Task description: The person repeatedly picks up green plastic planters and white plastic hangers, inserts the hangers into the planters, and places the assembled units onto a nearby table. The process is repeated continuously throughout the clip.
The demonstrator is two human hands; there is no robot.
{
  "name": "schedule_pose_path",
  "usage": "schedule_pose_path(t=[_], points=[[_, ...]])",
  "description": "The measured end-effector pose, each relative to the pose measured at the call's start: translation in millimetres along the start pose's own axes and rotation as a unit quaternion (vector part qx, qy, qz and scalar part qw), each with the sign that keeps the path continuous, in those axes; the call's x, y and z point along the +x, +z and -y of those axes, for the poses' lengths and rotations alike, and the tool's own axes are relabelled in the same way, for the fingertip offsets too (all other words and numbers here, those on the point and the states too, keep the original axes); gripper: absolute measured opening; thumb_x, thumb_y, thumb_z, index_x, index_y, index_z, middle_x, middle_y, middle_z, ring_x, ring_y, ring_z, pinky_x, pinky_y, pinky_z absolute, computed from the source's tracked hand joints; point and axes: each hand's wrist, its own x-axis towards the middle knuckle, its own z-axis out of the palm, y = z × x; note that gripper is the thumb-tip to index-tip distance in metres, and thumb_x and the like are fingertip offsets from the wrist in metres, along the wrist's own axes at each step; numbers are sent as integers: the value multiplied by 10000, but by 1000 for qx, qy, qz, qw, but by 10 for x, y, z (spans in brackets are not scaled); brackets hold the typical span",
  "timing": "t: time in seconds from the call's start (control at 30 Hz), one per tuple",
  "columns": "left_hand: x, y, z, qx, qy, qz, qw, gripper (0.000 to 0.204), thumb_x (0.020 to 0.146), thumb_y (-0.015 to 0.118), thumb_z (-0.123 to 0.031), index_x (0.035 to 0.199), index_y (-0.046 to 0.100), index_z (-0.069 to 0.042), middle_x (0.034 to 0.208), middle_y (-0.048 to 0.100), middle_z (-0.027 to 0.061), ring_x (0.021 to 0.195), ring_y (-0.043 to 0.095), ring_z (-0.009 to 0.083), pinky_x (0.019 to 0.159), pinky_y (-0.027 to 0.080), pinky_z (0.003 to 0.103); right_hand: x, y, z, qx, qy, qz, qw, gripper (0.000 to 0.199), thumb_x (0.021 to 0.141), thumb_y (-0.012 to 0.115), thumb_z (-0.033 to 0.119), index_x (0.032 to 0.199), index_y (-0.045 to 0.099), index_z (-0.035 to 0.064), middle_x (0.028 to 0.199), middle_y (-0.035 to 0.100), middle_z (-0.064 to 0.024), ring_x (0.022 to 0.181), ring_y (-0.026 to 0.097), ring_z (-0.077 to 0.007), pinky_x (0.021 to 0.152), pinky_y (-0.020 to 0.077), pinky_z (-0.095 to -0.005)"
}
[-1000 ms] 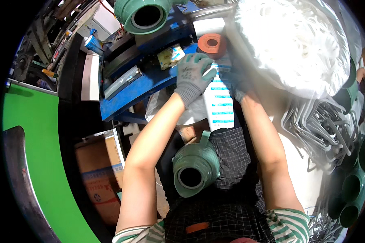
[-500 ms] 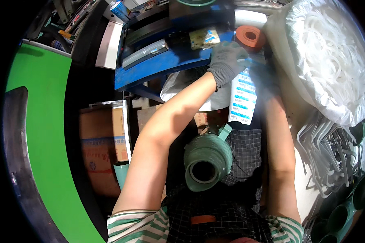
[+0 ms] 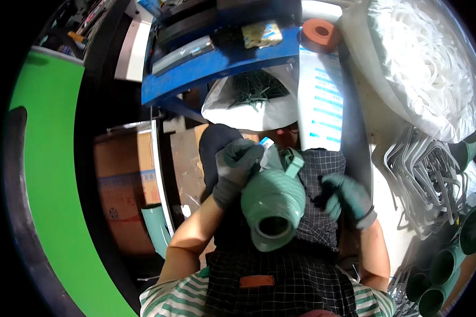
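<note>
A green ribbed jug-shaped pot [image 3: 274, 198] with a handle and a round dark opening rests on my lap, its opening toward me. Left of its handle, my left hand [image 3: 239, 165], in a grey and green glove, pinches a small white and blue label [image 3: 267, 142]. My right hand [image 3: 349, 196], gloved too, hovers over my right thigh, slightly blurred, its fingers loosely apart with nothing visible in them. Beyond my knees lies a long sheet of labels [image 3: 322, 100] printed with blue bands.
An orange roll of tape [image 3: 320, 33] stands at the label sheet's far end. The blue bench [image 3: 222, 64] is ahead, with a white sack [image 3: 217, 108] of green scraps below. Right are a big bag of white rings [image 3: 420, 68], bent grey handles [image 3: 426, 174] and green pots [image 3: 473, 232].
Both hands have come back from the label sheet toward my lap. The left now has a small label in its fingers; the right has moved to beside the pot.
</note>
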Motion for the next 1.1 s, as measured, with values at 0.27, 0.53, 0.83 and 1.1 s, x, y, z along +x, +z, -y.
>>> schedule_pose_path(t=[0.27, 0.53, 0.83, 1.1], points=[[-771, 630, -583, 118, 440, 160, 876, 152, 853, 786, -86, 994, 746, -48, 986, 760, 123, 827, 745, 275, 735, 592, 355, -773, 410, -754, 180, 0, 89, 980, 1162, 823, 903, 415, 1688, 190, 109, 1641, 391, -156, 1496, 426, -287, 1206, 402, -450], [-452, -580, -453, 41, 134, 1, 990, 177, 967, 706, -88, 1118, 712, 4, 1013, 717, 116, 817, 732, 166, 717, 601, 274, -743, 532, -740, -455, -297, -106, 833, 1391, 629, 989, 505, 1645, 188, -5, 1514, 440, -250, 1324, 537, -399, 1111, 461, -474], [-517, -760, -300, 127, 222, -20, 967, 174, 943, 719, -3, 1114, 720, -36, 1006, 704, 107, 782, 710, 145, 663, 582, 229, -682, 667, -971, -570, -384, -162, 708, 1291, 675, 964, 488, 1655, 229, 82, 1508, 426, -271, 1339, 510, -452, 1091, 474, -534], [-526, -1164, -171, 310, 95, -129, 937, 349, 797, 878, -149, 1063, 702, -9, 845, 680, 71, 721, 653, 164, 671, 555, 306, -696, 607, -983, -482, -358, -149, 786, 1287, 682, 965, 499, 1638, 240, 34, 1554, 431, -247, 1378, 504, -392, 1109, 469, -504]])
